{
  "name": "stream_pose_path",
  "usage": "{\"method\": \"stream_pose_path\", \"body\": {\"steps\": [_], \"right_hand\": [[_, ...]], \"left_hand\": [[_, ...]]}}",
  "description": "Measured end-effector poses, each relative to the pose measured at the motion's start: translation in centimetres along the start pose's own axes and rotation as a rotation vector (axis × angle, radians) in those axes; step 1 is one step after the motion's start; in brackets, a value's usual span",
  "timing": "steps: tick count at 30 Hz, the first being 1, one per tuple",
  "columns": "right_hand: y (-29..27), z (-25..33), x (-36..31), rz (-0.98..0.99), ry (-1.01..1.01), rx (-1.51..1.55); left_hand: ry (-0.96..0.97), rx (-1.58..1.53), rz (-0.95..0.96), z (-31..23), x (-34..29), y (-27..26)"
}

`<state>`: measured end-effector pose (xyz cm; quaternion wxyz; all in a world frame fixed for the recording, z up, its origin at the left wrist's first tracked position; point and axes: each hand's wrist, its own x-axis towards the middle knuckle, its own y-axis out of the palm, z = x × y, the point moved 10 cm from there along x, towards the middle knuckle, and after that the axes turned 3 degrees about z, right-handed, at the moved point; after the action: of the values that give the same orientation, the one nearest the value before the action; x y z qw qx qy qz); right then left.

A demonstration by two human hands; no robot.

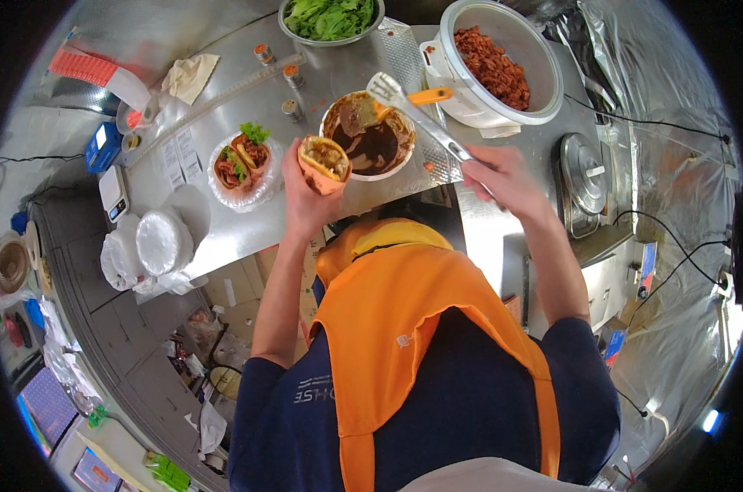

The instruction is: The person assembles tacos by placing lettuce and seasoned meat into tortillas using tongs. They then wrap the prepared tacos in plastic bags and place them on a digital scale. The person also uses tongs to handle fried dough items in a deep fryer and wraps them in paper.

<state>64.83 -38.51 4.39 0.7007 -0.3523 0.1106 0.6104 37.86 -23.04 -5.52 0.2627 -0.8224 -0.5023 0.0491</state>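
My left hand (306, 215) is closed around a filled flatbread pocket (325, 162) in an orange-pink wrapper, its open end up and a pale filling showing. In my right hand (506, 182) is a long slotted metal utensil (424, 119), its head above the right side of a white bowl (410, 135) of dark brown sauce. A brush with an orange handle (427, 96) lies across that bowl. Left of my left hand, two stuffed flatbreads (242, 164) with meat and lettuce stand in a plastic-lined bowl (261, 195).
A white pot (556, 82) of reddish meat pieces stands at the back right, a metal bowl of lettuce (326, 18) at the back. Small shakers (293, 75) stand behind the sauce. Plastic-covered stacks (164, 240) and a scale (114, 194) sit left; a metal lid (584, 172) lies right.
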Motion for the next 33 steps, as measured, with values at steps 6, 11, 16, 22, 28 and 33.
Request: {"method": "stream_pose_path", "body": {"steps": [6,11,16,22,28,33], "right_hand": [[1.5,5.0,-5.3,-0.160,-0.527,-0.267],[0.3,2.4,-4.5,-0.151,-0.264,-0.123],[1.6,3.5,-3.7,-0.051,-0.279,-0.171],[-0.2,1.6,-1.4,-0.081,-0.326,-0.439],[-2.9,5.0,2.3,-0.235,-0.426,-0.418],[-4.3,8.2,19.5,-0.260,-0.351,-0.543]], "left_hand": [[0.083,-0.016,0.140,-4.7,4.9,1.3],[0.098,-0.123,0.161,-3.8,5.8,1.6],[0.114,-0.053,0.153,-4.1,6.1,1.1],[0.006,0.142,-0.006,0.7,4.9,-3.4],[-0.005,-0.095,-0.003,-1.9,4.7,-2.4],[-0.051,-0.335,0.058,-3.0,6.1,0.9]]}}
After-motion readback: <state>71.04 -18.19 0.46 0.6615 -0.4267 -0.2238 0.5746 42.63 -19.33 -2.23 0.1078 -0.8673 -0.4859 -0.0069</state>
